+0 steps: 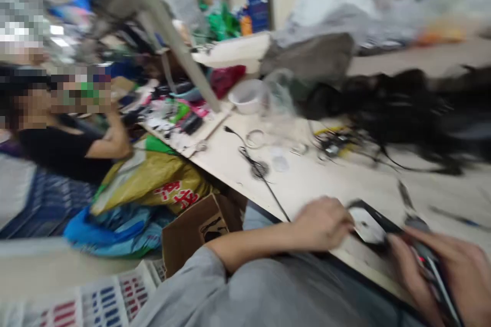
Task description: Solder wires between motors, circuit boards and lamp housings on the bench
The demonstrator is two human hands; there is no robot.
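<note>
Between the left hand [320, 222] and the right hand [458, 263] one black device with a white round face [369, 226] lies on the one table [337, 179], long axis slanting from far left to near right; the left's curled fingers sit just beside it, their grip unclear; the right clasps one dark tool [434, 273]
</note>
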